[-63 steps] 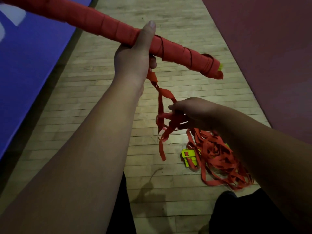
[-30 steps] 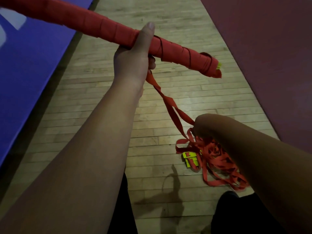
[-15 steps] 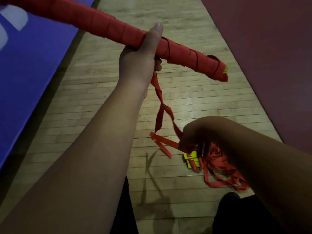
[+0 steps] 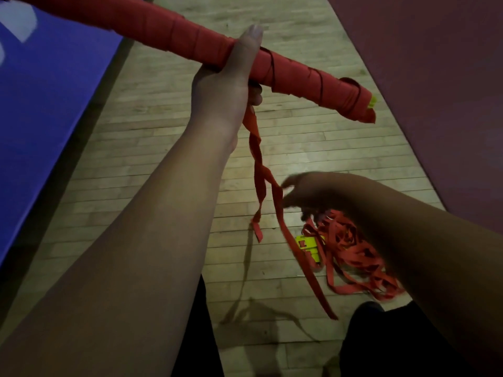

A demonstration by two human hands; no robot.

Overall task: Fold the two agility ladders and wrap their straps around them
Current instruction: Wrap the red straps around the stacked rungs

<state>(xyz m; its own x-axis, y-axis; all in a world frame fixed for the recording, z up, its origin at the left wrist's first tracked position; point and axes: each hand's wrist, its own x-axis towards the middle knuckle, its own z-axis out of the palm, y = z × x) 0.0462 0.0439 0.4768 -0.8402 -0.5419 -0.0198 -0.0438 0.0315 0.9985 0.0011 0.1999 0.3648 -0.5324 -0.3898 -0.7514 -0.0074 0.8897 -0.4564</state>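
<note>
My left hand (image 4: pixel 231 80) grips a long bundle (image 4: pixel 313 80) wound in red strap, a folded agility ladder held up across the view, with a yellow rung tip (image 4: pixel 372 101) showing at its right end. Two loose red strap ends (image 4: pixel 261 186) hang twisted from under that hand. My right hand (image 4: pixel 307 194) is lower right, blurred, its fingers spread beside the hanging strap and not closed on it. On the floor lies the second ladder (image 4: pixel 345 248), a tangled heap of red strap with yellow rungs (image 4: pixel 307 244).
Wooden floorboards (image 4: pixel 163 159) run ahead. A blue mat (image 4: pixel 46 104) borders the left, a dark red mat (image 4: pixel 441 91) the right. My dark-clothed legs and a shoe (image 4: pixel 367 308) are at the bottom, close to the heap.
My right hand had pulled the hanging strap down towards the heap; now its fingers have spread and the strap ends dangle free. The left hand keeps its grip on the bundle.
</note>
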